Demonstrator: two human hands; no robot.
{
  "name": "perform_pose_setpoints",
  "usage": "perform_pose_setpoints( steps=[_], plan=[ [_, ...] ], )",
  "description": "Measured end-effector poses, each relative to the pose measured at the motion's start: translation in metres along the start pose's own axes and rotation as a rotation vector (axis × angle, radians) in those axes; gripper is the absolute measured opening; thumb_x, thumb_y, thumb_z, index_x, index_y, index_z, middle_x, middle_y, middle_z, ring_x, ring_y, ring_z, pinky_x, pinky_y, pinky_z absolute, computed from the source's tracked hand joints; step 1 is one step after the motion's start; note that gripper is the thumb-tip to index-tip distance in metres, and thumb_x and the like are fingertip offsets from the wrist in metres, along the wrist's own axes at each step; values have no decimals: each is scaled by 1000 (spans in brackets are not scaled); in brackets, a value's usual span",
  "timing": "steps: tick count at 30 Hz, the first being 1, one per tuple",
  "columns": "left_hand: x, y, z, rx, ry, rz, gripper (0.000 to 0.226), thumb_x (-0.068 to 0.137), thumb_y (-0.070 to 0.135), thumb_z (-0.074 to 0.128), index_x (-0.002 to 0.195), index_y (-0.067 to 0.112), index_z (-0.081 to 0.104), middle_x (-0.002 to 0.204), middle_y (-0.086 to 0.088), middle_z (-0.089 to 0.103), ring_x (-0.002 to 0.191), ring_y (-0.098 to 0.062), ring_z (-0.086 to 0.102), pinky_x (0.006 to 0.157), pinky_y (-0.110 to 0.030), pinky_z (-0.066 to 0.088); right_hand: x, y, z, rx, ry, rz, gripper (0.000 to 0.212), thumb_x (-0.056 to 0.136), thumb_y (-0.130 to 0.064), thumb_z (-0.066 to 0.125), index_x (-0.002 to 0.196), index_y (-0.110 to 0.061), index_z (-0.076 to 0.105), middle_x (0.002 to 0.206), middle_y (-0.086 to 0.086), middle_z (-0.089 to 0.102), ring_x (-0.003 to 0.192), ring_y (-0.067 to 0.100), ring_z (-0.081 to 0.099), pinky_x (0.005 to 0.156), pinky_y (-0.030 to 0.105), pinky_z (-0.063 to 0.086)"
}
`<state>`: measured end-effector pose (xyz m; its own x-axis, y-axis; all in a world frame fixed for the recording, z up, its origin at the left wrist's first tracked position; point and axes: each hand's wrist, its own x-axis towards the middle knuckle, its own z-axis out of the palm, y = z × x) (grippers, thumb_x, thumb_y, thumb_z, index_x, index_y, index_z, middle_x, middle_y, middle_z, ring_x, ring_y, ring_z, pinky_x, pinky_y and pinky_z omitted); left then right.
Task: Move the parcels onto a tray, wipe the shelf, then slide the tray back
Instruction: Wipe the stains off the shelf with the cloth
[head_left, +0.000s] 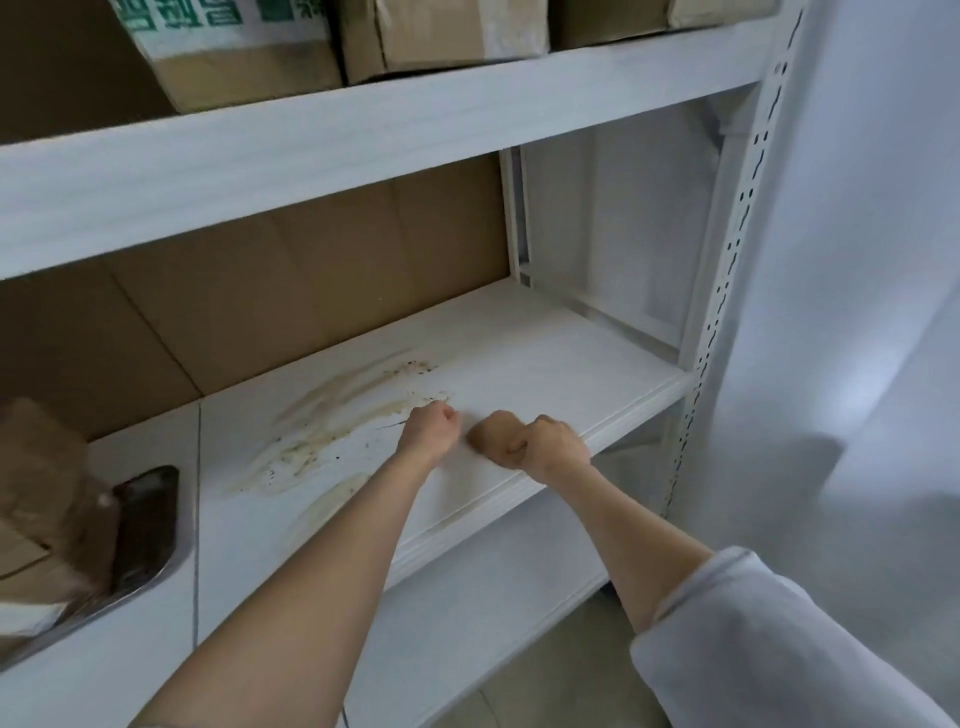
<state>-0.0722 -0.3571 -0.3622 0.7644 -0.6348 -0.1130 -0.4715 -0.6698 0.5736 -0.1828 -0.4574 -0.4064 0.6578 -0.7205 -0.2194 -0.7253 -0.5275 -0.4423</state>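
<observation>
Parcels (44, 499) and tray (156, 574) partly off-frame.

Above you, brown cardboard boxes (441, 36) sit on the upper white board (363, 140), the left one (218, 52) printed green. A flat brown cardboard sheet (291, 291) lines the back. To your right, a white perforated metal upright (737, 249), pale wall (883, 208) beyond.

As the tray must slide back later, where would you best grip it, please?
Probably by the tray's bare raised rim at its right end, coming from the right: the parcels cover the rest, and only that end shows free.
</observation>
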Motion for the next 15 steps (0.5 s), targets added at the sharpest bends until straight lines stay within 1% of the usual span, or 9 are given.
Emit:
perform_pose_setpoints(
  steps=[2,3,6,7,9,11,12,13,15],
  plan=[
    [-12,-7,-5,-22,-2,-16,34,100,19,37,118,3,60,126,-14,59,116,-31,54,94,-33,43,-14,-6,-3,-16,-57,12,45,85,-42,56,124,-22,62,127,3,57,119,24,52,94,29,47],
    [-17,-10,-7,-29,-3,-21,35,100,20,37,121,3,59,128,-13,58,118,-30,53,95,-32,42,-19,-8,-5,-15,-84,1,46,85,-40,55,126,-20,61,129,5,56,120,25,53,98,32,47],
    [-28,-15,-11,-46,-24,-10,29,100,18,39,116,8,59,120,-11,58,112,-27,54,96,-32,42,-37,-14,-17,15,-159,-20,39,92,-12,48,128,-3,57,129,12,57,122,32,53,104,37,44],
    [-30,-16,-12,-47,-28,-5,24,99,17,40,111,10,59,115,-9,56,108,-25,53,94,-31,41,-40,-13,-19,37,-147,-25,37,91,-12,50,125,-1,59,127,11,59,121,30,54,103,35,45],
    [-32,-17,-13,-51,-35,-2,23,98,16,42,112,10,59,111,-8,52,109,-25,52,89,-27,39,-36,-9,-15,197,-43,26,31,86,-29,59,108,-10,69,112,5,66,112,24,59,92,28,49],
    [-30,-17,-14,-66,-35,-1,33,98,17,44,127,7,56,126,-9,54,122,-26,50,92,-26,38,-32,-8,-15,354,119,55,25,80,-42,61,77,-18,69,92,3,68,99,23,61,77,28,49],
    [-29,-17,-15,-79,-37,-3,37,97,18,45,132,8,52,136,-8,50,126,-25,49,95,-26,39,-32,-8,-18,383,180,78,27,81,-44,59,73,-20,66,94,5,68,98,25,60,77,30,50],
    [-27,-17,-16,-90,-40,-3,39,97,18,45,135,9,50,141,-7,47,127,-24,48,96,-26,39,-30,-7,-21,369,228,120,25,85,-43,54,79,-22,67,103,7,67,102,26,59,84,33,50],
    [-22,-18,-16,-102,-45,2,39,97,18,46,134,9,51,143,-6,46,130,-22,46,100,-27,38,-27,-6,-21,197,234,210,27,90,-29,47,111,-21,63,120,7,61,114,28,53,94,38,44]
  ],
)
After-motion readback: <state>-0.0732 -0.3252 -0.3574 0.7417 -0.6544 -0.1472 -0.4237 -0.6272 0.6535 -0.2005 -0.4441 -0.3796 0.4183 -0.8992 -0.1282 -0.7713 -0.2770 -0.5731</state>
